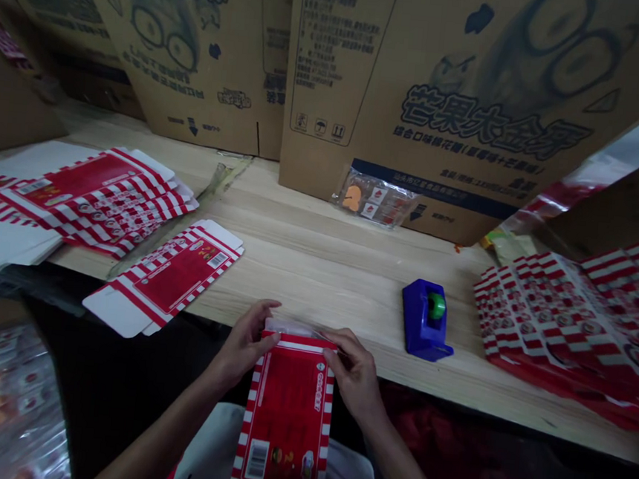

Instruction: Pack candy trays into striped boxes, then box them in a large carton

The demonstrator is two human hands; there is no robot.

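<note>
A red and white striped cardboard box (pixel 288 416) stands in front of my body at the table's front edge, its barcode side toward me. My left hand (pixel 246 341) grips its upper left corner, thumb on the front face. At the upper right corner my right hand (pixel 357 373) holds it, the thumb pressed near the edge and the fingers curled behind. A pale, partly see-through strip shows along the top between both hands; I cannot tell if it is a flap or plastic. To the left lies a flat, unfolded box (pixel 174 275) with white end flaps.
Flat striped boxes (pixel 100 190) lie piled at the left, finished-looking striped boxes (pixel 559 313) at the right. A blue tape dispenser (pixel 423 319) stands on the wooden table (pixel 318 254). Large cartons (pixel 422 92) line the back, a clear packet (pixel 376 200) against one. Bagged packets (pixel 3 406) fill the lower left.
</note>
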